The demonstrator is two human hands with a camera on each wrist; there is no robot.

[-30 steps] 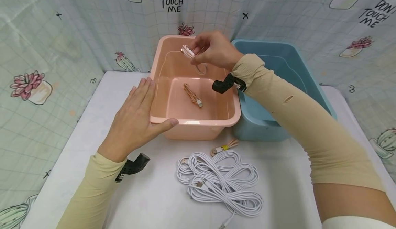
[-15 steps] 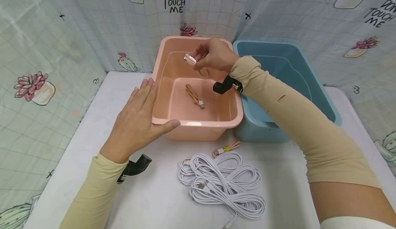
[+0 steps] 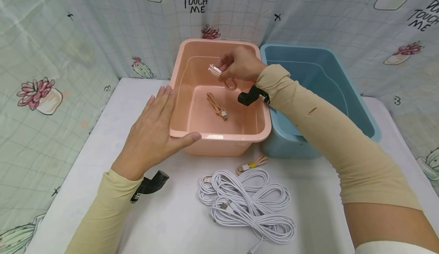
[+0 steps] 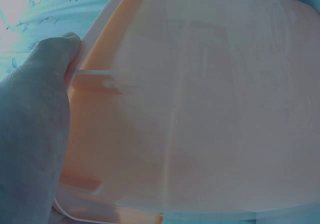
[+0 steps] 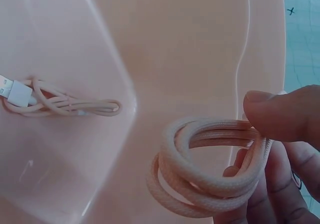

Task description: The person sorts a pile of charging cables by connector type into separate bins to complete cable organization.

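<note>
My right hand (image 3: pixel 241 65) pinches a coiled pink USB cable (image 5: pixel 210 184) between thumb and fingers, inside the upper part of the pink basin (image 3: pixel 219 136). Its braided loops hang below the fingers in the right wrist view. On the basin floor lies another bundled pink cable (image 3: pixel 217 106), its USB plug pointing toward the front right. My left hand (image 3: pixel 151 132) lies with straight fingers along the basin's left rim, the thumb over the front rim. In the left wrist view the left hand (image 4: pixel 37 114) rests against the basin's outer wall (image 4: pixel 210 109).
A blue basin (image 3: pixel 308 147) stands against the pink one on the right. In front on the white table (image 3: pixel 164 223) lie several coiled white cables (image 3: pixel 247 208) and a pink cable with a yellow tie (image 3: pixel 252 165). A printed curtain (image 3: pixel 240 13) hangs behind.
My right hand has lowered a little and moved slightly right in the basin, carrying the coiled pink cable. My left hand has stayed on the rim; the whole view shifted slightly.
</note>
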